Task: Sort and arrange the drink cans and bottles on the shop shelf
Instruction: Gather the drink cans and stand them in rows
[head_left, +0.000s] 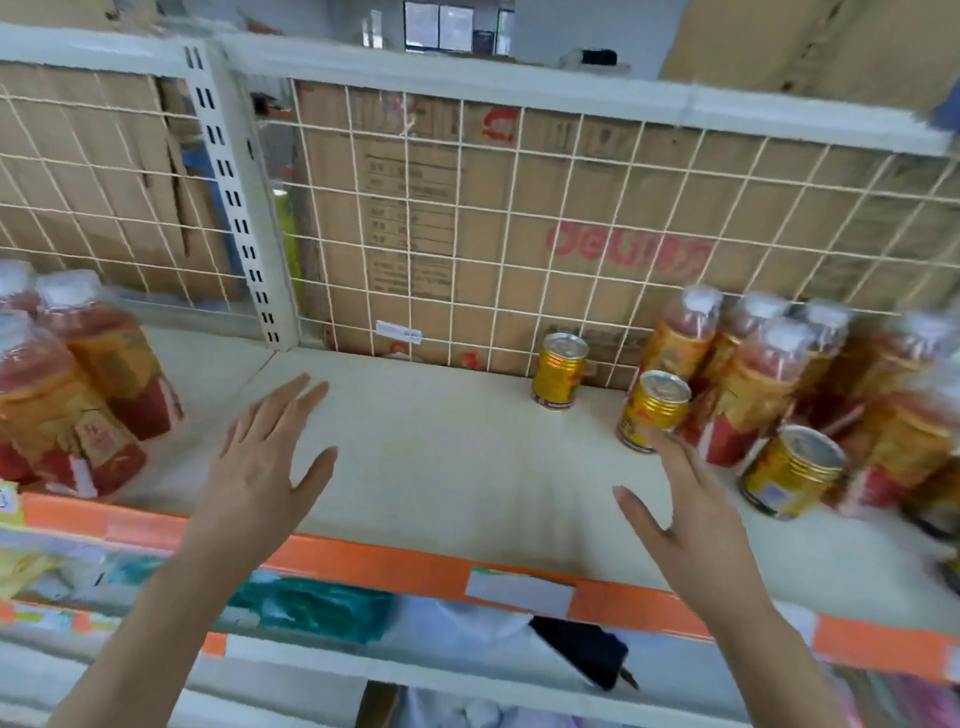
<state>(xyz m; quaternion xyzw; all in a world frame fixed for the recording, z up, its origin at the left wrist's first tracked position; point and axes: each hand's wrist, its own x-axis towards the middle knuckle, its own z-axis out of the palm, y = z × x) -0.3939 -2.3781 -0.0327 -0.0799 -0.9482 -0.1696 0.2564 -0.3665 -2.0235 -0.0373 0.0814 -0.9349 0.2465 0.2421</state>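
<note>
Nearest, below the shelf's front edge, a crumpled teal plastic packet (311, 605) and a flat black object (582, 654) lie on a lower level. Above them an orange strip (389, 564) runs along the front edge of the off-white shop shelf (467, 467) and carries a blank white label (519, 592).

Both hands hover palm down over the bare middle of the shelf, holding nothing. The left hand (265, 467) has its fingers (291, 405) straight and slightly spread, with the thumb out to the side. The right hand (685, 514) is also spread. Its fingertips (670, 452) reach the base of the middle gold drink can (653, 410), though whether they touch it cannot be told.

A second gold drink can (792, 470) stands near the front edge towards the right end. A third gold can (560, 371) stands upright at the back edge, apart from the others.

Clear bottles of red drink with yellow-and-red labels and white caps cluster at the right end (753, 384), just behind the two nearer cans. A similar group (88, 384) stands at the left end on the neighbouring bay.

Behind everything is a cream wire mesh back panel (467, 234), a white slotted upright (234, 197), and brown cardboard boxes (597, 249) with red print.
</note>
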